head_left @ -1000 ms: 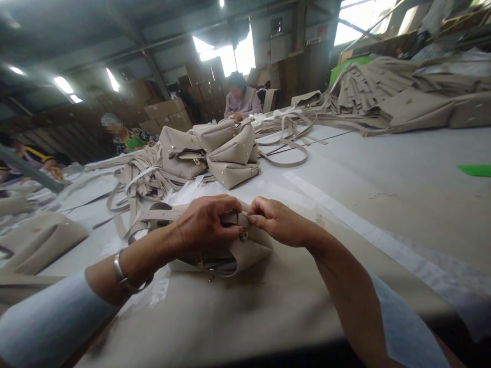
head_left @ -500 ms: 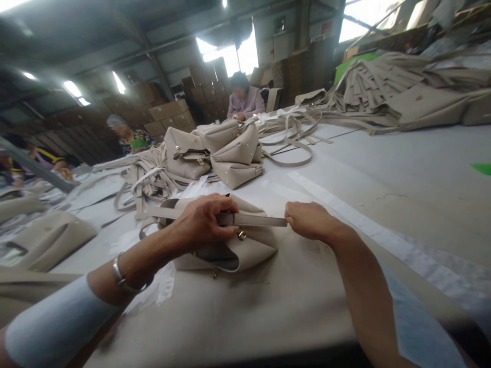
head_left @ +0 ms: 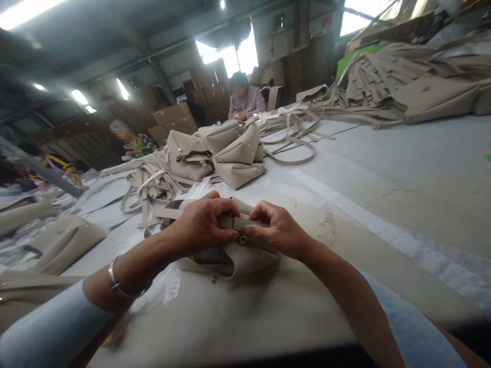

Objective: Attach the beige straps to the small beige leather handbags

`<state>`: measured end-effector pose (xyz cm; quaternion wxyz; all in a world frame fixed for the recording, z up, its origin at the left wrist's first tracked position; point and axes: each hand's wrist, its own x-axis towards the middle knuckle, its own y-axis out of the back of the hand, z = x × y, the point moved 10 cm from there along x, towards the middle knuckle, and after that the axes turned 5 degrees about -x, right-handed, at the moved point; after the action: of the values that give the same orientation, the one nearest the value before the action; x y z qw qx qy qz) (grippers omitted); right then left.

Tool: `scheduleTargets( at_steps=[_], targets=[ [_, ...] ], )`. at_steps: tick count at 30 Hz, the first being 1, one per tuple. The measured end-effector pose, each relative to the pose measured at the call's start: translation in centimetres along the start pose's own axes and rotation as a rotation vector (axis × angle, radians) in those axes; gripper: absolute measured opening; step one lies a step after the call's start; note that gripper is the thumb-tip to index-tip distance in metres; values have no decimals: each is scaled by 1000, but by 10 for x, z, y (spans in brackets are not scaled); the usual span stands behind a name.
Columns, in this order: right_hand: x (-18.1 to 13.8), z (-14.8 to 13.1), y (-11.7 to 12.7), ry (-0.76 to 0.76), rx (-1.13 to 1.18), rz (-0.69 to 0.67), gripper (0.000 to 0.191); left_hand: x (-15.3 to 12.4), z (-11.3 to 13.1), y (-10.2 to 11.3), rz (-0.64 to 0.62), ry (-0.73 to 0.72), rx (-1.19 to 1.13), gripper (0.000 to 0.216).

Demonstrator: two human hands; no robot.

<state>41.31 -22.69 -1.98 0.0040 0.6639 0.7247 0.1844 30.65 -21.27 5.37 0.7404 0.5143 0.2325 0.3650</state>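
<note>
A beige handbag (head_left: 245,255) lies on the grey table (head_left: 383,168) in front of me. A beige strap (head_left: 240,222) runs across its top, above a small gold ring. My left hand (head_left: 203,225) is closed around the strap and the bag's upper edge. My right hand (head_left: 278,229) pinches the strap just to the right, its fingertips almost touching the left hand's. A silver bracelet (head_left: 115,281) sits on my left wrist.
A pile of finished beige bags (head_left: 218,151) stands further back, with loose straps (head_left: 291,133) beside it. Heaps of beige pieces (head_left: 402,82) lie at the back right. Other people work at the table's far side, in front of stacked cardboard boxes. More bags (head_left: 57,243) lie at left.
My right hand first drew the strap's end out to the right, then came back beside my left hand. The bag has stayed in place.
</note>
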Motion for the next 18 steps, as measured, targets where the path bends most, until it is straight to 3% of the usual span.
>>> scheduleTargets(
  at_steps=[5,11,14,18],
  targets=[
    [0,10,-9,-88,248,-107,27,0,4,-1,22,-41,32,20],
    [2,20,-9,-139,249,-106,22,2,-2,-7,-41,5,-60,18],
    [0,10,-4,-56,175,-23,20,-1,-7,-7,-74,69,-150,24],
    [-11,-20,-1,163,-109,67,7,-9,-14,11,99,185,-214,46]
  ],
)
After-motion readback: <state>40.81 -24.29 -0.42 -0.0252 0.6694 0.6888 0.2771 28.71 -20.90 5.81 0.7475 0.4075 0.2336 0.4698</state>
